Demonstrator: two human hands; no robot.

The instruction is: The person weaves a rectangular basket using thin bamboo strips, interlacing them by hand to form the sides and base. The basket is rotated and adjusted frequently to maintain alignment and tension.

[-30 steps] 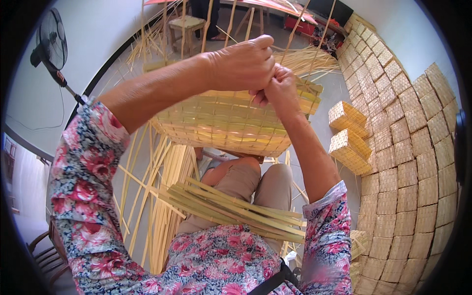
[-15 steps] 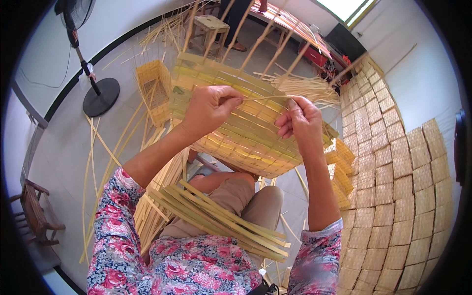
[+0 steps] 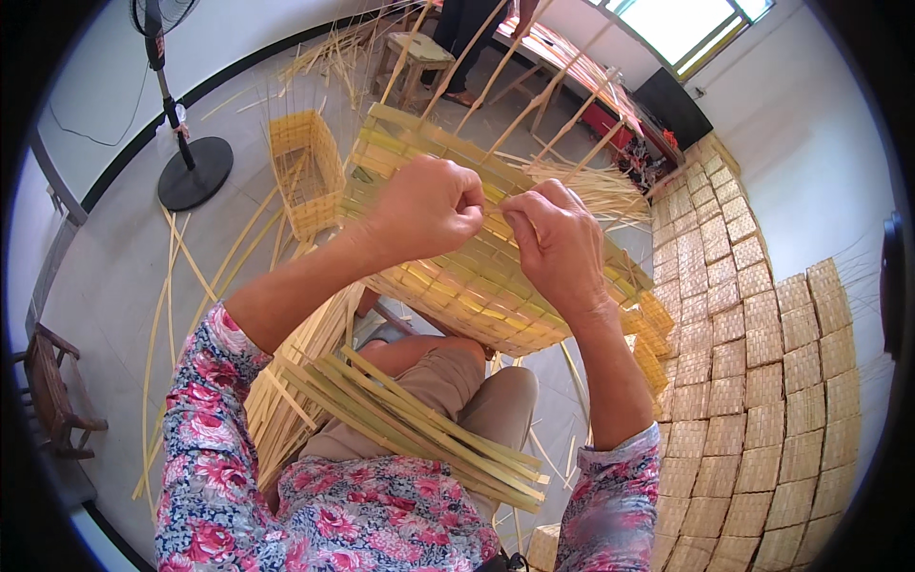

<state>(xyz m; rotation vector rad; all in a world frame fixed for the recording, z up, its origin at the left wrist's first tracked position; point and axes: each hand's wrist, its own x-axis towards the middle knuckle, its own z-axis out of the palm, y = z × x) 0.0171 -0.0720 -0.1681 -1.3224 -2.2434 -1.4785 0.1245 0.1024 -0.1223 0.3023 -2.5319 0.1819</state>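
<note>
In front of me is a partly woven bamboo basket (image 3: 477, 310), yellow and green, with long bare stakes rising from its far side. My left hand (image 3: 434, 210) is closed, knuckles up, over the near woven wall. Close to its right, my right hand (image 3: 558, 243) pinches with thumb and forefinger at the same wall. Both hold a thin bamboo strip, now mostly hidden by the fingers. Across my lap lies a bundle of flat green-yellow bamboo strips (image 3: 419, 424).
A small open basket (image 3: 307, 176) stands on the floor at left, by a fan's round base (image 3: 195, 173). More loose strips (image 3: 305, 381) lie beside my legs. Woven panels (image 3: 753, 381) cover the right side. A wooden chair (image 3: 59, 396), a stool (image 3: 419, 57) and another person (image 3: 467, 43) are farther off.
My hands have come closer together, and the strip stretched between them is now mostly out of sight. My right hand has turned knuckles up, its fingers drawn in. The view has shifted slightly.
</note>
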